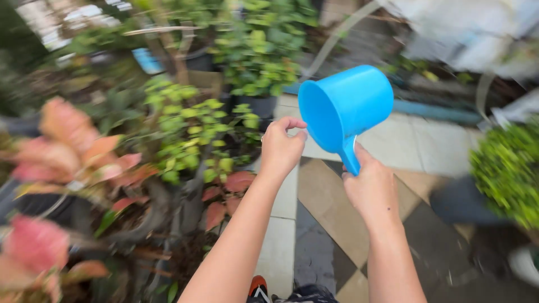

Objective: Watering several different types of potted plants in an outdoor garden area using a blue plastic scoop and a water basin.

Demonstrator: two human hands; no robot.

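A bright blue plastic water scoop (347, 104) with a short handle is held up in the middle of the view, its mouth tipped toward the left. My right hand (370, 188) grips the handle from below. My left hand (282, 147) is at the scoop's lower rim, fingers curled and touching its edge. Just left of and below the scoop are potted plants with green leaves (191, 134) and pink-red leaves (67, 146).
Dark pots (261, 105) with green bushes stand behind the scoop. A yellow-green shrub (508, 171) is at the right. The tiled floor (320, 224) runs between the plants. A blue pipe (432, 110) lies along the back. My shoe (258, 287) shows at the bottom.
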